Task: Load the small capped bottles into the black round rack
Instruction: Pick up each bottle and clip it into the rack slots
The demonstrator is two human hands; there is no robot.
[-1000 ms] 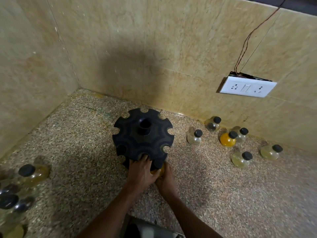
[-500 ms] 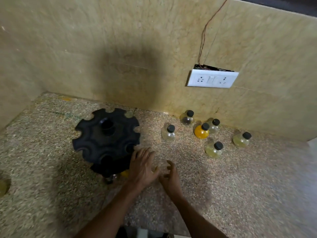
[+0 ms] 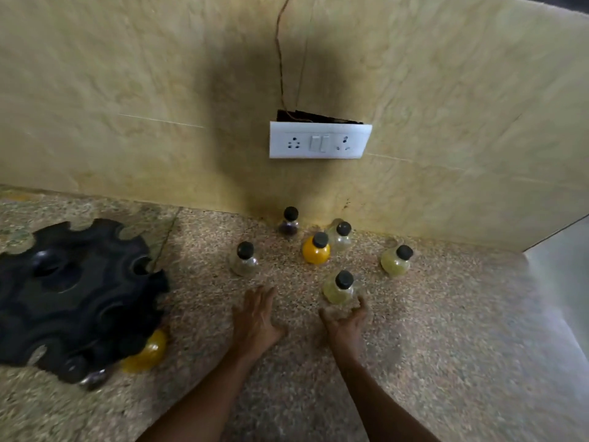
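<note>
Both hands empty: right hand (image 3: 345, 320), fingers spread, reaches just short of the nearest pale bottle (image 3: 338, 288), presumably next for loading, left hand (image 3: 256, 317) flat beside it, rack (image 3: 73, 291) well apart at left.

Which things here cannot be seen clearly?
- Rack, head view: left side cut by the frame edge, motion-blurred; slot count unclear.
- Orange bottle and dark bottle under the rack: mostly hidden by it.
- Right hand: whether its fingertips touch the pale bottle is unclear.
</note>
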